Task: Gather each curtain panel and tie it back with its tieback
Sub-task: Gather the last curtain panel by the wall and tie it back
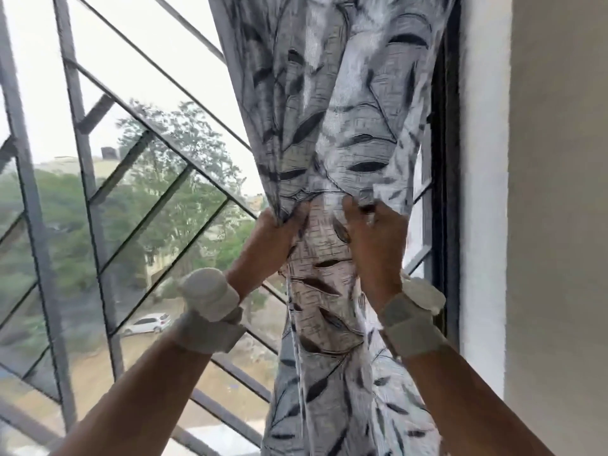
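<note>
A grey and white leaf-print curtain panel (332,103) hangs at the right side of the window, bunched into a narrow waist at mid-height. My left hand (273,240) grips the gathered fabric from the left at that waist. My right hand (375,232) pinches it from the right, with a ring on one finger. Between the hands a flat strip of the same print (324,232) lies across the front; I cannot tell if it is the tieback. Below the hands the curtain (348,390) falls loose, with thin white threads hanging along its left edge.
A grey metal window grille (82,133) with diagonal bars fills the left. The dark window frame (447,159) and a white wall (487,192) stand just right of the curtain. Trees and a parked white car (148,323) lie outside. Both wrists wear pale bands.
</note>
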`<state>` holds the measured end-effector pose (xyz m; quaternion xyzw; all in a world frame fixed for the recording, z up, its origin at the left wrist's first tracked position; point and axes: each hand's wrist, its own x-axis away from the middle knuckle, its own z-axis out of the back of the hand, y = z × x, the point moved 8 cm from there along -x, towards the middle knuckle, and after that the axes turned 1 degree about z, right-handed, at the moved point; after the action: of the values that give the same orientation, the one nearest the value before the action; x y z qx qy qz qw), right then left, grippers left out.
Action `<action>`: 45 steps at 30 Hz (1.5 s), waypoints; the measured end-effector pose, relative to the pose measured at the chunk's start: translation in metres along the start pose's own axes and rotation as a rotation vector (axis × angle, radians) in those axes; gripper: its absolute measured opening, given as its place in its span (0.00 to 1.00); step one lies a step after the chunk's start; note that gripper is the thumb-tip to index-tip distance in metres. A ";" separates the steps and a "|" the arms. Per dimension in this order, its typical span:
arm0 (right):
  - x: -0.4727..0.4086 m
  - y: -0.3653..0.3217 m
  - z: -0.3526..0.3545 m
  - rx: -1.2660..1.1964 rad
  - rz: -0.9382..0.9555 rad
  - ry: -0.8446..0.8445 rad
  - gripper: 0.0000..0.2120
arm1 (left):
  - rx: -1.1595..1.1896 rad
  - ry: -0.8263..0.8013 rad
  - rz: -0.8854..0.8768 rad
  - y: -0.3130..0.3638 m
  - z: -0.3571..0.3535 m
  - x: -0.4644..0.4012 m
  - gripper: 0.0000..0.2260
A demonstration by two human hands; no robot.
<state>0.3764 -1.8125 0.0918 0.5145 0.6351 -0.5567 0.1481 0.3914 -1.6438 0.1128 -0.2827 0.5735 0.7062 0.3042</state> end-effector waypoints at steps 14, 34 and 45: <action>0.065 -0.035 -0.033 0.513 0.331 -0.407 0.16 | -0.795 0.003 -0.166 0.001 -0.010 0.051 0.10; 0.084 -0.021 -0.031 0.616 0.390 -0.520 0.09 | -0.402 0.158 0.167 0.002 -0.023 0.018 0.16; 0.048 0.004 0.054 0.160 0.126 -0.209 0.33 | -0.130 0.134 0.230 0.008 -0.027 0.035 0.07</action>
<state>0.3392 -1.8360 0.0351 0.5027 0.5362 -0.6459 0.2063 0.3642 -1.6681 0.0870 -0.2806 0.5742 0.7516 0.1631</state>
